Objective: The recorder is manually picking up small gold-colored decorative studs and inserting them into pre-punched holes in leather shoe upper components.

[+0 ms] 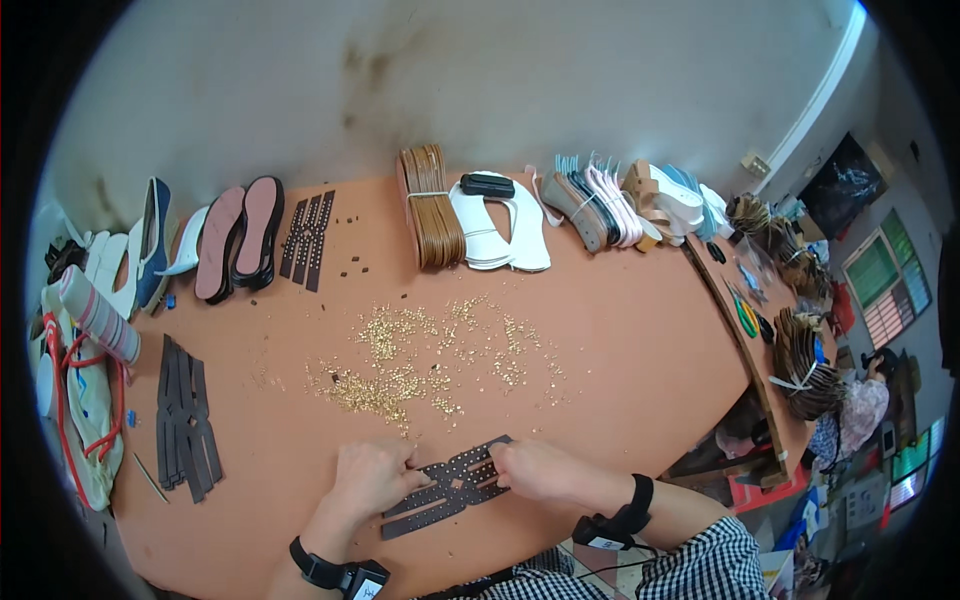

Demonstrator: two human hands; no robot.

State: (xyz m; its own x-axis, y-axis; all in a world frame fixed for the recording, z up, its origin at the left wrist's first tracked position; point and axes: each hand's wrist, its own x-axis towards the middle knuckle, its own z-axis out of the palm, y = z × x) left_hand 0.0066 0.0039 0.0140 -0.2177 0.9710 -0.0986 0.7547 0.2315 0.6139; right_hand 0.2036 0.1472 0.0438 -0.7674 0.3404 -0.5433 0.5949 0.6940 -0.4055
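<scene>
Flat on the table in front of me lies a dark, slotted shoe-strap piece [457,486], dotted with small shiny studs and with a little cut-out at its centre. My left hand [372,478] is at its left end, thumb and forefinger closed at the piece's edge. The right hand [535,472] pinches the upper right end, its fingers curled together. Whether a stud sits between any fingertips is too small to see. Just beyond my hands spreads a scatter of loose gold studs [382,392]. A stack of similar dark strap pieces [180,425] rests at the left.
Along the wall stand pink-topped soles [262,225], a brown bundle [430,210], white sole shapes [528,235] and several sandal parts [605,205]. Another studded strap piece [308,240] lies at the back. A striped cup [100,315] is far left, scissors [745,315] right. Another person [865,400] sits beyond.
</scene>
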